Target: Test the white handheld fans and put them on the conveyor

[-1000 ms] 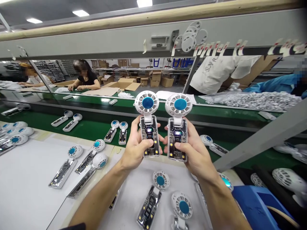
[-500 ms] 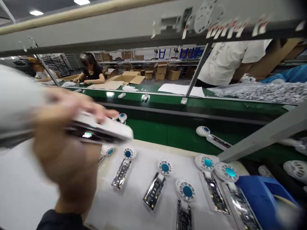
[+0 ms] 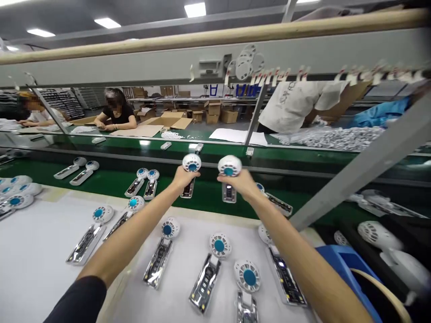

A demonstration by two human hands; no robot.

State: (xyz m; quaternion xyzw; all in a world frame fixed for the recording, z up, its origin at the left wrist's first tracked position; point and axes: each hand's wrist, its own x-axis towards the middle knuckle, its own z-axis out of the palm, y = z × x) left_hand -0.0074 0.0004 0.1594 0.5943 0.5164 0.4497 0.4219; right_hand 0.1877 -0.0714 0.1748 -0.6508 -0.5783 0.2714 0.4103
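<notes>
My left hand point(image 3: 183, 177) reaches out over the green belt and grips a white round-headed device point(image 3: 191, 163) by its head. The device's clear-cased circuit-board handle hangs below. To the right of it, my right hand point(image 3: 243, 183) grips a second white round-headed device point(image 3: 230, 166) the same way, its handle point(image 3: 229, 194) pointing down. Both heads have a blue disc in the middle. Below my arms, several similar devices lie on the white table sheet, among them one point(image 3: 218, 245) between my forearms and another point(image 3: 248, 276) nearer to me. My right forearm partly covers one more.
The green belt point(image 3: 205, 204) runs crosswise beyond the table, carrying several more devices. A slanted grey post point(image 3: 336, 179) and a blue bin point(image 3: 350, 262) stand at the right. An overhead rail point(image 3: 134, 58) spans the view. People sit or stand across the belt.
A blurred hand close to the camera at left held one device before. Now both hands are stretched forward over the belt, each with a device. The view has tilted and widened leftward.
</notes>
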